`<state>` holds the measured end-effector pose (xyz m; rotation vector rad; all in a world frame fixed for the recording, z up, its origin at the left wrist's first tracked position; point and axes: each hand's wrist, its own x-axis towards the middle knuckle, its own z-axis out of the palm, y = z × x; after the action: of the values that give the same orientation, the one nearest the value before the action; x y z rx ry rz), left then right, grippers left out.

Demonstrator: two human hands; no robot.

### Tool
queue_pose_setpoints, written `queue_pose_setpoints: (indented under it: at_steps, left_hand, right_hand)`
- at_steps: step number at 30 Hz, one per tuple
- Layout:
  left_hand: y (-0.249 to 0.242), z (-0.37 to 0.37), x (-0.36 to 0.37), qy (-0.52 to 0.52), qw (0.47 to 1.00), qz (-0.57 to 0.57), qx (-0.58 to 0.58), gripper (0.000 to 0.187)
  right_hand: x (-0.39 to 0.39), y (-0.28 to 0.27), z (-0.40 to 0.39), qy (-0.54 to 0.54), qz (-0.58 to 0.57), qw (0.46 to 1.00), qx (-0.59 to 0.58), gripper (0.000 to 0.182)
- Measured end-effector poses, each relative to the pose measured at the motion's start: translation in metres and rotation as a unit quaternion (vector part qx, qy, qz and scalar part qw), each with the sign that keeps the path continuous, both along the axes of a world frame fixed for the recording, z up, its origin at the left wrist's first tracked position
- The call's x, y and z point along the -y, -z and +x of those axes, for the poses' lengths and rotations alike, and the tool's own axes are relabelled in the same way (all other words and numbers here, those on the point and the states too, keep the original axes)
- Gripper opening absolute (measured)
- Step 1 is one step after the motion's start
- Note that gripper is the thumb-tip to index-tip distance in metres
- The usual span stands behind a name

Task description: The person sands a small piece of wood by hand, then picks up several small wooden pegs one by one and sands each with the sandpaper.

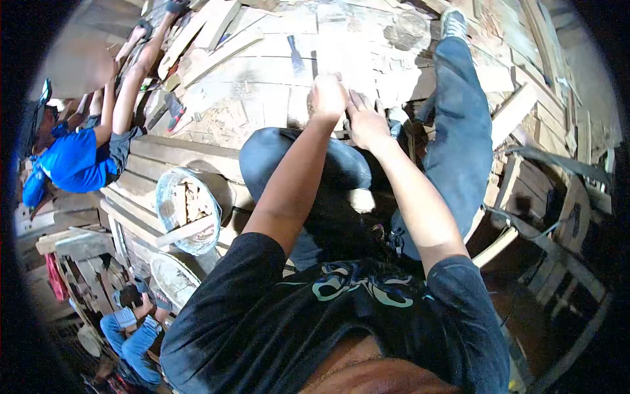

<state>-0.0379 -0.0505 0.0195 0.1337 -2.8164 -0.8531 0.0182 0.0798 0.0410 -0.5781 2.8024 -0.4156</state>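
My left hand [328, 98] is closed in a fist over the near end of a brightly lit pale board [346, 43]. Whatever its fingers wrap round is hidden by the hand and the glare. Just beside it, my right hand [369, 125] lies with fingers stretched out and slightly apart at the board's edge. Beyond my left hand, a dark flat tool with a blue handle [295, 54], perhaps a chisel, rests on the pale planks. My bent knee [305, 154] is close under my left forearm.
A bucket [218, 220] of wood scraps stands to the left, by a second pale container [174, 276]. A person in a blue shirt [79, 157] sits at far left; another in jeans [134, 345] is lower left. Offcuts [220, 59] and timber [515, 111] lie around.
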Motion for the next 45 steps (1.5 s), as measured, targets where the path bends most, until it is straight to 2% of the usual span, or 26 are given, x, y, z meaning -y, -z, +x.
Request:
queue_pose_setpoints:
  at_steps: [3, 5, 7, 8, 11, 14, 15, 17, 24, 27, 31, 35, 39, 41, 45]
  left_hand:
    - [0.009, 0.007, -0.001, -0.026, 0.999, 0.043, 0.016, 0.022]
    - [0.030, 0.010, 0.007, 0.035, 0.998, 0.010, -0.044, 0.021]
    - [0.001, 0.008, 0.002, 0.030, 0.999, -0.012, -0.015, 0.019]
    - [0.005, 0.004, 0.001, 0.029, 0.997, 0.025, -0.073, 0.018]
    - [-0.001, 0.000, 0.000, 0.019, 0.999, 0.035, -0.011, 0.022]
    - [-0.018, 0.020, 0.000, 0.029, 0.999, 0.035, -0.014, 0.023]
    - [-0.019, 0.024, 0.000, 0.022, 0.995, 0.053, -0.082, 0.023]
    - [-0.021, 0.014, -0.003, 0.001, 1.000, 0.008, 0.024, 0.024]
    - [-0.027, 0.018, -0.005, 0.003, 0.999, 0.013, 0.041, 0.025]
    - [-0.015, 0.013, -0.006, -0.019, 0.999, 0.020, -0.020, 0.024]
    - [-0.020, 0.002, -0.003, -0.014, 1.000, 0.020, -0.006, 0.020]
    - [-0.025, 0.019, -0.004, -0.013, 0.999, 0.017, 0.036, 0.019]
    - [-0.029, 0.011, -0.002, -0.017, 0.999, 0.031, 0.035, 0.021]
    - [-0.016, 0.001, -0.005, -0.046, 0.998, 0.031, 0.017, 0.021]
    - [-0.011, 0.012, -0.005, -0.032, 0.999, 0.014, 0.016, 0.020]
  right_hand:
    - [-0.001, 0.001, 0.000, 0.004, 0.002, 1.000, 0.004, 0.067]
    - [0.000, -0.004, -0.001, 0.000, -0.018, 1.000, 0.015, 0.068]
    - [0.002, -0.005, -0.002, -0.005, 0.014, 1.000, 0.015, 0.069]
    - [0.004, -0.004, -0.003, -0.004, 0.022, 1.000, 0.022, 0.070]
    - [0.003, -0.012, -0.001, -0.010, 0.041, 0.999, 0.016, 0.067]
    - [0.003, -0.011, -0.002, -0.002, 0.042, 0.999, 0.028, 0.064]
    - [0.004, -0.012, -0.003, -0.007, 0.059, 0.998, 0.022, 0.065]
    - [0.004, -0.013, -0.003, 0.002, 0.035, 0.999, 0.031, 0.066]
    - [0.003, -0.010, -0.001, -0.005, 0.031, 0.999, 0.018, 0.069]
    - [0.006, -0.010, -0.002, -0.005, 0.052, 0.998, 0.025, 0.070]
    - [0.005, -0.012, -0.002, -0.005, 0.047, 0.998, 0.033, 0.070]
    - [0.002, -0.003, -0.002, -0.020, 0.047, 0.999, -0.008, 0.068]
    - [0.006, -0.002, -0.002, -0.004, 0.043, 0.999, -0.002, 0.070]
    - [0.002, 0.005, -0.002, -0.014, 0.035, 0.999, -0.011, 0.070]
    - [0.005, -0.010, -0.002, -0.008, 0.046, 0.999, 0.021, 0.071]
